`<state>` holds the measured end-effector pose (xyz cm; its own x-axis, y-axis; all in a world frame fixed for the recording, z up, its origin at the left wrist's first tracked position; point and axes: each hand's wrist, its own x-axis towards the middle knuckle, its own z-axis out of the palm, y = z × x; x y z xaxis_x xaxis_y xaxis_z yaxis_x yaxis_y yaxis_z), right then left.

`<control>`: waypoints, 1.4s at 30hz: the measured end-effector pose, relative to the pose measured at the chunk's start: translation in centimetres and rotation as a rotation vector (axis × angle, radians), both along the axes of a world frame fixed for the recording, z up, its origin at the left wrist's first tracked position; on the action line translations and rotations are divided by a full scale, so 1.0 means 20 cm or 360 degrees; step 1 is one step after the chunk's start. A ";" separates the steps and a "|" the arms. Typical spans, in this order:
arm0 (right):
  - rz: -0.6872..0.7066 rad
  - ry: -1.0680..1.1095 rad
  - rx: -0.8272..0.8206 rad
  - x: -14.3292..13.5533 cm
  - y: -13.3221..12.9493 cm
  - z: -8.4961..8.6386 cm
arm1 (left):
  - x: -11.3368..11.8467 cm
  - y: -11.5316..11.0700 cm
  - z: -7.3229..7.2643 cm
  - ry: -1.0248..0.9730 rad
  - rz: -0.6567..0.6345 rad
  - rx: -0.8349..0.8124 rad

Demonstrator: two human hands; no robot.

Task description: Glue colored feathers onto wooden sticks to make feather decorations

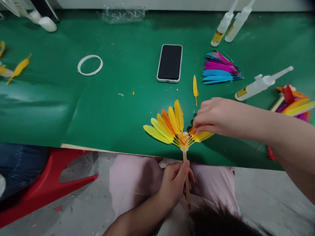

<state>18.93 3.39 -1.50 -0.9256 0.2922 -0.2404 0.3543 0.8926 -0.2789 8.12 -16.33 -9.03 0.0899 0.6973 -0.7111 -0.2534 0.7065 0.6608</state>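
Observation:
A fan of yellow and orange feathers (169, 123) spreads from a small round base (184, 144) on a wooden stick (187, 183). My left hand (175, 180) grips the stick below the table edge. Over the fan's right side, my right hand (209, 114) pinches a yellow feather (203, 125) by the base. My fingers partly hide the orange and yellow feathers there. Just beyond my right hand, a single loose yellow feather (195, 88) lies on the green table.
A phone (169, 63), a white ring (90, 65), pink and blue feathers (221, 67), a glue bottle (256, 87) and two more bottles lie on the green table (118, 121). Colourful feathers (295, 103) sit by my right forearm. A red chair (49, 183) stands left.

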 end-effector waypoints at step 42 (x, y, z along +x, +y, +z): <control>-0.0358 -0.0248 -0.0688 -0.10 0.16 -0.09 | -0.01 0.01 0.01 -0.0092 0.0009 -0.0022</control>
<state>17.01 6.51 -3.38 -0.7949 0.3234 -0.5133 0.5909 0.6044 -0.5343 8.01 -16.19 -8.80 0.1270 0.6879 -0.7146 -0.2947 0.7141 0.6350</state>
